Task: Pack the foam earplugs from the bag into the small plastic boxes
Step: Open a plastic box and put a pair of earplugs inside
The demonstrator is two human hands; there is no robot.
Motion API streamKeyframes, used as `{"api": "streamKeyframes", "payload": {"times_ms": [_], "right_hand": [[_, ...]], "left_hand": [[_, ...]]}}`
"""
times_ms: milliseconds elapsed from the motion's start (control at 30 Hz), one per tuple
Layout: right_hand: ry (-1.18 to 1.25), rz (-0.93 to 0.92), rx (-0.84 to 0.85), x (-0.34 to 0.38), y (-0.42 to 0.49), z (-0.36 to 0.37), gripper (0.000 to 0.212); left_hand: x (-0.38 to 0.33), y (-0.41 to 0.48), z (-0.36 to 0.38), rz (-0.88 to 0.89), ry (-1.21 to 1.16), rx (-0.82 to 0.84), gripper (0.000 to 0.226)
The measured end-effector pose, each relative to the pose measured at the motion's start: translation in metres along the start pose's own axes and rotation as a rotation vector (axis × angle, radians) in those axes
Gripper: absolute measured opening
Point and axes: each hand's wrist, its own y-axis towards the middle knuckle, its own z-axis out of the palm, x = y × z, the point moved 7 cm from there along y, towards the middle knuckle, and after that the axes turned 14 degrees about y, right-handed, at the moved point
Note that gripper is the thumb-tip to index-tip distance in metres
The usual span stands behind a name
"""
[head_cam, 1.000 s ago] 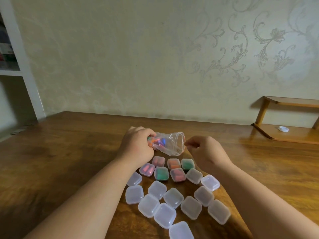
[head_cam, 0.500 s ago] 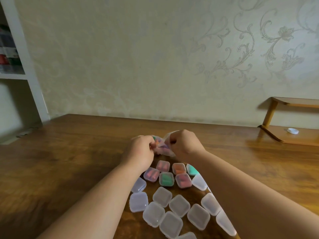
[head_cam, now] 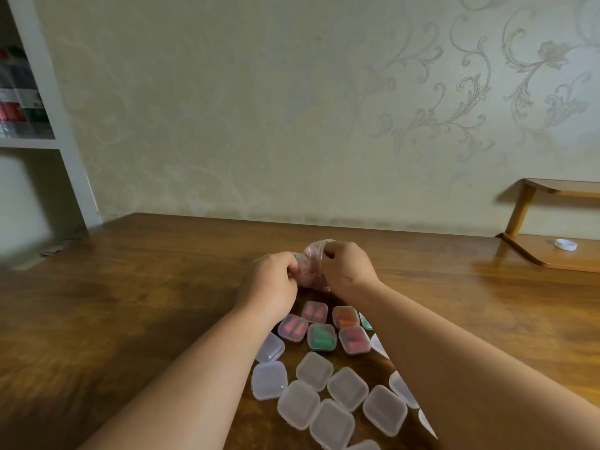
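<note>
A small clear plastic bag (head_cam: 312, 267) with coloured earplugs inside is held between both hands above the wooden table (head_cam: 146, 287). My left hand (head_cam: 274, 280) grips its left side with curled fingers. My right hand (head_cam: 349, 271) pinches the bag's top edge. Just in front of the hands lie several closed boxes with earplugs inside, among them a pink one (head_cam: 293, 328), a green one (head_cam: 321, 337) and an orange one (head_cam: 344, 316). Nearer to me lie several clear boxes with nothing visible inside, such as one (head_cam: 314, 370). My right forearm hides some boxes.
A low wooden shelf (head_cam: 558, 254) stands at the right with a white cap (head_cam: 565, 244) on it. A white bookcase (head_cam: 39, 125) stands at the far left. A patterned wall runs behind the table.
My right hand has moved left from beside the bag's mouth to the bag and now pinches its top. The bag is now bunched between both hands. The camera has shifted slightly.
</note>
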Motion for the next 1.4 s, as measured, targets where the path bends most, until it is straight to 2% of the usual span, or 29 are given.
{"api": "streamKeyframes", "payload": {"times_ms": [67,133,200,300,433,533,567,700,767,900,1033,1200,1233,1300,1400], "right_hand": [[-0.021,0.039,0.056,-0.003,0.001,0.004,0.032],[-0.105,0.079,0.179,-0.002,-0.001,0.012,0.023],[-0.138,0.085,0.232,0.002,0.003,0.019,0.014],[-0.390,0.145,0.468,0.012,-0.003,0.036,0.023],[-0.537,0.027,0.522,0.033,-0.020,0.030,0.027],[-0.668,0.111,0.573,0.026,-0.010,0.036,0.019],[-0.677,0.140,0.589,0.021,-0.005,0.040,0.026],[-0.608,0.183,0.426,0.017,0.000,0.032,0.021],[-0.543,0.277,0.390,0.011,-0.002,0.028,0.022],[-0.557,0.246,0.427,0.019,-0.004,0.033,0.032],[-0.525,0.175,0.455,0.024,-0.010,0.022,0.021],[-0.197,-0.079,0.070,0.009,-0.019,-0.011,0.006],[-0.122,-0.112,0.009,0.007,-0.023,-0.018,0.008],[-0.018,-0.142,-0.087,0.006,-0.031,-0.037,0.017],[0.066,-0.095,-0.140,-0.001,-0.039,-0.056,0.017]], "left_hand": [[0.000,0.000,-0.001,-0.003,-0.012,-0.004,0.018],[-0.001,0.000,-0.002,-0.010,-0.009,0.005,0.017],[-0.002,-0.001,-0.002,-0.016,0.001,0.012,0.018],[-0.003,-0.002,-0.004,-0.018,0.015,0.003,0.021],[-0.001,-0.002,-0.003,-0.022,0.034,0.006,0.023],[-0.001,-0.001,-0.002,-0.024,0.041,0.006,0.024],[-0.001,-0.001,-0.001,-0.023,0.041,0.008,0.024],[-0.002,-0.002,0.000,-0.022,0.037,0.015,0.022],[-0.002,-0.001,0.001,-0.024,0.035,0.021,0.022],[-0.001,0.001,0.001,-0.015,0.028,0.024,0.021],[0.000,0.000,0.001,-0.014,0.013,0.024,0.019],[-0.001,0.001,0.002,-0.003,0.025,0.037,0.020],[0.000,0.001,0.002,-0.001,0.023,0.039,0.019],[-0.001,0.001,0.002,-0.004,0.026,0.040,0.019],[0.000,0.002,0.004,-0.015,0.018,0.049,0.018]]}}
